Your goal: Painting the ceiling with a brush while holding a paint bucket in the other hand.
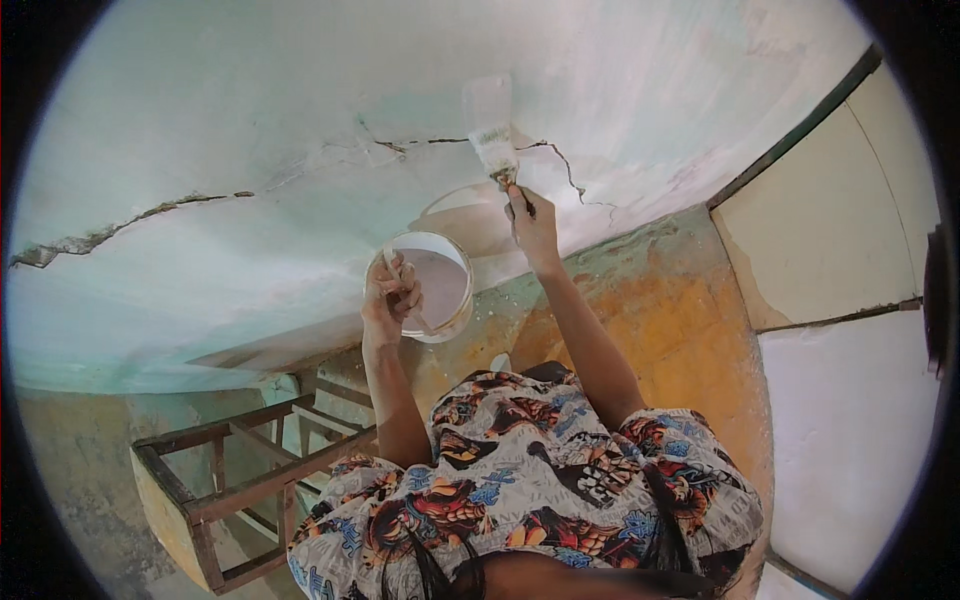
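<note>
My right hand (pixel 533 225) is closed round the handle of a wide, flat paintbrush (pixel 490 130) crusted with white. The brush lies against the pale green and white wall (pixel 300 90), across a dark, jagged crack (pixel 560 165). My left hand (pixel 393 290) is closed on the pale strap-like handle (pixel 421 322) of a round white bucket (pixel 457 322). Whitish paint or a similar coating (pixel 440 277) shows inside the bucket, close to the wall and below the brush. My left fingers hide part of the bucket's near rim.
A wooden frame like an upturned stool or small table (pixel 250 490) stands at lower left. Further left, a wider crack (pixel 130 225) runs along the wall. The floor (pixel 660 330) is worn orange and green. Pale panels with dark edging (pixel 820 220) rise at right.
</note>
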The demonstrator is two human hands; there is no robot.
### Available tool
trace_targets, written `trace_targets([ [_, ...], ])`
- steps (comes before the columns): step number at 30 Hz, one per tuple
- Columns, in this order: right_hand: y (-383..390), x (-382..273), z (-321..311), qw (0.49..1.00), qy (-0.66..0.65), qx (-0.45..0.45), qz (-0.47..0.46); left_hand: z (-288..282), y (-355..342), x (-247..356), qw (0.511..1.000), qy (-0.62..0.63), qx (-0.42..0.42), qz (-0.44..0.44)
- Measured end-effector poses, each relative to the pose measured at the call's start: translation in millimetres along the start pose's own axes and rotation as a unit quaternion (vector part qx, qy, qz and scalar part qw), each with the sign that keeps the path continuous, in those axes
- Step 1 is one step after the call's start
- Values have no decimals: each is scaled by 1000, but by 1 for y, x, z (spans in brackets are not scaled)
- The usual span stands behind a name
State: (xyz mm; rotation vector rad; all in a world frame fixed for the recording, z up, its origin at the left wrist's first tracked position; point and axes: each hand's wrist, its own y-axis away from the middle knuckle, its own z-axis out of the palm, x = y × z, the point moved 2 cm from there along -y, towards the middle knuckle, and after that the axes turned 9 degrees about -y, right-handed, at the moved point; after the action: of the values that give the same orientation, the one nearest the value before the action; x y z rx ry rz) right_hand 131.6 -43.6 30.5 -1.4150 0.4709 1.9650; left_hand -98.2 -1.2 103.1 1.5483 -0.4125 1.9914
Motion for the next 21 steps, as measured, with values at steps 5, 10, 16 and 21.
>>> trace_targets([
  [5, 29, 65, -20, 997, -7, 15, 76, -4, 0, 0, 1000, 5, -5, -11],
  [10, 44, 115, -38, 980, -43, 31, 191, -2, 1, -2, 1000, -9, 2, -14],
  [16, 38, 113, -38, 973, 10, 36, 229, -7, 3, -5, 1000, -3, -13, -16],
  [21, 25, 120, -38, 972, 37, 36, 230, -3, 5, 1, 999, -22, 29, -27],
])
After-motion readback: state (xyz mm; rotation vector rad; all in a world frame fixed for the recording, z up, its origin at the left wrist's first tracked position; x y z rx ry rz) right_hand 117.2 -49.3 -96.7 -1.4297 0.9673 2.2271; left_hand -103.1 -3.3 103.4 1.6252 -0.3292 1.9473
